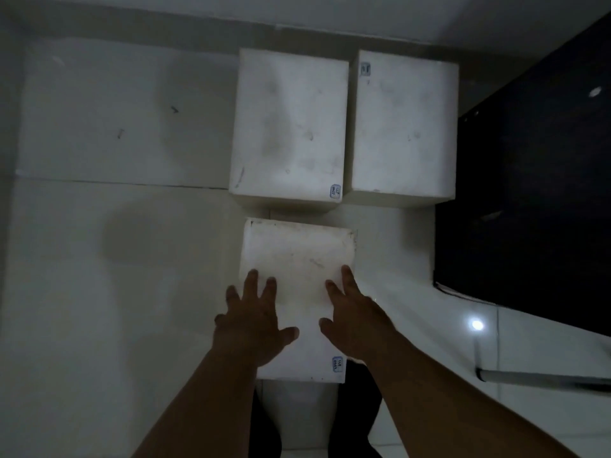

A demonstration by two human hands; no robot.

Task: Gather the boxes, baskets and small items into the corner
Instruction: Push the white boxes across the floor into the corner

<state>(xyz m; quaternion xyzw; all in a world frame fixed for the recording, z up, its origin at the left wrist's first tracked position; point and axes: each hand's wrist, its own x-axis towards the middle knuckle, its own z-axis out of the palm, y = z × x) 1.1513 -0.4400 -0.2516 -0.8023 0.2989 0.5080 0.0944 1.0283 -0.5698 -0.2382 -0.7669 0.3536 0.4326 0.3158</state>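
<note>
The left hand [254,322] and right hand [353,319] rest flat on the near box [297,252] on the floor [132,292], fingers [251,280] straight and spread, grasping nothing. The box's long axis points straight ahead at the far left box [291,127], just apart from it.

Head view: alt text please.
The left hand and right hand lie flat, fingers spread, on top of the near white box on a pale floor. Beyond it, a far left box and far right box stand side by side, a dark panel at right.
</note>
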